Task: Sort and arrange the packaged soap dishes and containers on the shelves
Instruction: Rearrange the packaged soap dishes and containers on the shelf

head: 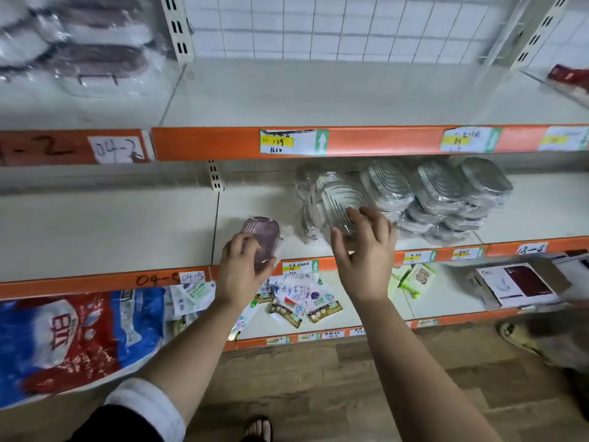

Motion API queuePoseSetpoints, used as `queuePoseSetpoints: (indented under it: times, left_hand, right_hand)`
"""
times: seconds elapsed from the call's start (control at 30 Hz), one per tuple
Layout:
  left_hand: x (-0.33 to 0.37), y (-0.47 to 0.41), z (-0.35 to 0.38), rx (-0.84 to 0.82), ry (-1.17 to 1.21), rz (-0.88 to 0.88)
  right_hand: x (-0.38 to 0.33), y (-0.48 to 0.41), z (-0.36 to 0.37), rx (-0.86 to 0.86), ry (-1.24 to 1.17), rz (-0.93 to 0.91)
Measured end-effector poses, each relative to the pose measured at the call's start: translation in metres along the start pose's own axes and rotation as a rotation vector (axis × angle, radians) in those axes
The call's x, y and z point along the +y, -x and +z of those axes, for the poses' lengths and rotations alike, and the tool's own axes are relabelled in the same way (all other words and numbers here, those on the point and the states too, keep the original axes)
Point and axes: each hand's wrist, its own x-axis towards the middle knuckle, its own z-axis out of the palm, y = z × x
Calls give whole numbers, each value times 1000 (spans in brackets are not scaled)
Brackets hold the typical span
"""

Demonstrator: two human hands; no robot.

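Rolled white sleeve [143,400] at the elbow, the left arm reaches up to the middle shelf [95,224]. The left hand [243,272] grips a purple soap dish [262,239] at the shelf's front edge, fingers curled round its lower end. That dish is a see-through, ribbed oval in clear wrap, standing tilted on the shelf.

The right hand [363,253] is spread wide, fingers almost straight, their tips touching the wrap of a white soap dish [339,197] with dark curved ribs. This one leans upright in a small bunch of wrapped dishes, just right of the purple one.

Further right on the same shelf, stacked dishes [446,199] in grey and white lie piled in rows, all in shiny plastic.

Below, small sachets [296,301] lie scattered, and a blue and red bag [73,333] sits at the left. An orange strip [366,141] with a price label [287,141] edges the shelf above.
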Motion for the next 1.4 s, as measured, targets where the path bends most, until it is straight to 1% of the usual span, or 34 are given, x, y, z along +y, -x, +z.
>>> queuePoseSetpoints:
  times: [0.23, 0.4, 0.57, 0.73, 0.9, 1.07, 1.2, 1.27, 1.33, 1.4]
  left_hand:
    - [34, 46, -96, 1, 75, 44]
    - [51, 54, -155, 88, 87, 114]
    - [49, 31, -208, 190, 98, 221]
    - [26, -11, -253, 173, 36, 216]
    - [-5, -50, -278, 133, 64, 172]
    - [-40, -95, -294, 81, 32, 145]
    - [-57, -130, -307, -57, 46, 136]
    - [-63, -143, -307, -105, 49, 134]
    - [-68, -152, -303, -124, 32, 117]
    - [-71, -157, -297, -139, 44, 95]
  right_hand:
    - [-52, 14, -65, -13, -47, -17]
    - [-85, 13, -99, -12, -97, -35]
    - [-111, -8, -110, 31, -142, -116]
    - [-137, -51, -95, 70, -155, -189]
    - [-159, -86, -64, -55, -111, -208]
    - [-179, -122, -27, -261, -48, -168]
    - [-190, -145, 2, -370, 80, -150]
    - [-193, -155, 15, -421, 143, -88]
    - [-199, -163, 26, -455, 130, -16]
    - [-203, -171, 35, -483, 99, -8]
